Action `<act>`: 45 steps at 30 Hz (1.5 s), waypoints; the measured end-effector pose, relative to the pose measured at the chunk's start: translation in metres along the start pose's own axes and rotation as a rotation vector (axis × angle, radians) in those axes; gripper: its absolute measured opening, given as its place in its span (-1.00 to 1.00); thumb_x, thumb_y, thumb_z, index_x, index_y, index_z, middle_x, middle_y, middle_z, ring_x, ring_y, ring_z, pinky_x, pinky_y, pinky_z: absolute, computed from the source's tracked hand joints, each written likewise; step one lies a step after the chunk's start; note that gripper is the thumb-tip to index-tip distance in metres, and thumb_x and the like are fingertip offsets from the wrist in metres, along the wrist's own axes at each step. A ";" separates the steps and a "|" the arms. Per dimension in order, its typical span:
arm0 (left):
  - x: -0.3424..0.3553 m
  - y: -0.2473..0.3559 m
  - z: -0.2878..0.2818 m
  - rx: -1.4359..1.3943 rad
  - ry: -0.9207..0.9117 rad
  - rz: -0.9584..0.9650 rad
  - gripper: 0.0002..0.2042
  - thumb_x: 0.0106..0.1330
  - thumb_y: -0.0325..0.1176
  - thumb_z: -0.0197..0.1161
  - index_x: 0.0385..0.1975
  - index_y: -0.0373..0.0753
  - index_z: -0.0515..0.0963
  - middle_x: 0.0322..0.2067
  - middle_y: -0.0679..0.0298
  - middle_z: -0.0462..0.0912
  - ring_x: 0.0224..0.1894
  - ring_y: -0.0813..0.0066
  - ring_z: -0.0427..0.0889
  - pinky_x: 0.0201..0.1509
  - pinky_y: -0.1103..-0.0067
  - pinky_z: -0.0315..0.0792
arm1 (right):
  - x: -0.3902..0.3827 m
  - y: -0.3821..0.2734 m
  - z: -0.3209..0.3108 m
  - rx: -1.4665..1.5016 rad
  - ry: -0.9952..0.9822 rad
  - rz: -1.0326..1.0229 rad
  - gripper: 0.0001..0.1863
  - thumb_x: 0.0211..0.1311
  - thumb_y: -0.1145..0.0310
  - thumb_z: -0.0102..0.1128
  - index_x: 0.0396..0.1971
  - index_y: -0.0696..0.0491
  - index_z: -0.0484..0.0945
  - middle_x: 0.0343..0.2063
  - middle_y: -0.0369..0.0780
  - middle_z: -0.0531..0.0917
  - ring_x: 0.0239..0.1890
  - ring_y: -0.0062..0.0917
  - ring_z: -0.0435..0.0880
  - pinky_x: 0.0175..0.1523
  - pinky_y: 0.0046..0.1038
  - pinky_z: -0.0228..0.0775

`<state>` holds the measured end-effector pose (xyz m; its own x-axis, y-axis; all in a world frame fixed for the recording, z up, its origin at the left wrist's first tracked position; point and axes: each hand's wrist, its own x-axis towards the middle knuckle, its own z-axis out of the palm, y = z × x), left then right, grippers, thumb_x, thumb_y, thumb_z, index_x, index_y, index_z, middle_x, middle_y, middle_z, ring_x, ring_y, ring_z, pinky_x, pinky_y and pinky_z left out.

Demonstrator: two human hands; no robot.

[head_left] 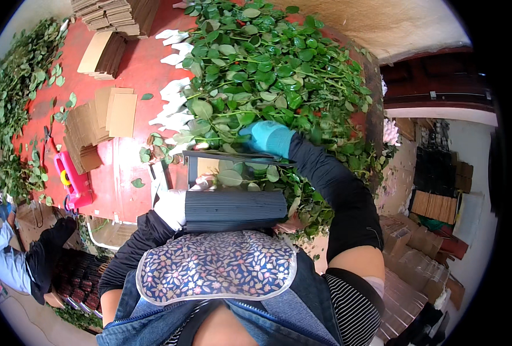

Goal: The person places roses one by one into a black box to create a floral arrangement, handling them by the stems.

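My right hand (pixel 267 139), in a teal glove, is bent over the near edge of a leafy pile of cut rose stems (pixel 279 69). Its fingers appear closed on a stem among the leaves, though they are partly covered. White-wrapped flower heads (pixel 172 106) line the pile's left side. In a white glove, my left hand (pixel 172 209) is at the left end of a dark ribbed pad (pixel 235 207); its fingers are mostly hidden. Just beyond the pad is a black-edged frame (pixel 195 167) with leaves inside it.
Cardboard pieces (pixel 121 112) and stacked cardboard (pixel 103 55) lie on the red table (pixel 117 167). Red-handled pruners (pixel 48 141) and a pink tool holder (pixel 74 180) are at left. More foliage (pixel 14 86) borders the far left. Another person (pixel 14 254) is at lower left; boxes (pixel 411 236) stand right.
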<state>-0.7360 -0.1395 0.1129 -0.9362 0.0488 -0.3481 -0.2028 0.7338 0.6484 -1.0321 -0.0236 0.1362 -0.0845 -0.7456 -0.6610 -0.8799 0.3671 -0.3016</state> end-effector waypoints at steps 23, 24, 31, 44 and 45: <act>-0.009 -0.010 0.023 -0.117 0.098 0.004 -0.65 0.32 -0.25 0.03 0.09 -0.11 0.46 -0.38 0.06 0.66 -0.38 0.16 0.68 -0.30 0.37 0.52 | 0.033 0.060 -0.141 -0.325 0.995 -0.034 -0.56 0.16 0.49 0.11 0.08 -0.07 0.54 -0.20 -0.07 0.66 -0.17 -0.13 0.65 -0.07 -0.17 0.51; -0.010 -0.011 0.022 -0.122 0.103 0.006 -0.66 0.32 -0.27 0.03 0.08 -0.10 0.47 -0.37 0.05 0.66 -0.37 0.15 0.68 -0.30 0.37 0.52 | 0.003 0.052 -0.153 -0.293 1.032 -0.107 -0.49 0.11 0.59 0.08 0.12 -0.05 0.52 -0.19 -0.10 0.66 -0.16 -0.17 0.65 -0.03 -0.21 0.52; -0.006 0.003 0.008 -0.260 0.116 -0.023 -0.72 0.28 -0.40 0.01 -0.04 -0.08 0.52 -0.30 0.00 0.65 -0.35 0.10 0.68 -0.28 0.36 0.53 | -0.123 -0.033 -0.103 0.076 0.749 -0.409 -0.41 -0.05 0.66 0.10 0.08 -0.03 0.53 -0.44 -0.13 0.60 -0.41 -0.21 0.59 -0.33 -0.27 0.43; -0.010 0.000 0.008 -0.092 -0.081 -0.161 -0.55 0.35 -0.36 0.00 0.26 -0.09 0.33 -0.39 -0.05 0.64 -0.33 0.01 0.67 -0.25 0.30 0.50 | -0.125 0.010 0.081 -0.128 0.323 0.074 -0.61 0.17 0.23 0.17 -0.01 0.06 0.55 -0.30 -0.07 0.62 -0.27 -0.16 0.60 -0.21 -0.11 0.46; -0.009 -0.001 0.009 -0.097 -0.044 -0.138 -0.53 0.35 -0.35 0.00 0.29 -0.09 0.30 -0.39 -0.05 0.64 -0.33 0.01 0.66 -0.24 0.30 0.50 | -0.126 0.005 0.080 -0.217 0.395 0.085 -0.60 0.19 0.21 0.17 0.00 0.06 0.54 -0.27 -0.07 0.63 -0.24 -0.16 0.61 -0.18 -0.12 0.47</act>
<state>-0.7247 -0.1346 0.1093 -0.8843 -0.0166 -0.4667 -0.3575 0.6671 0.6536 -0.9881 0.1168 0.1627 -0.2953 -0.8882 -0.3520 -0.9361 0.3427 -0.0793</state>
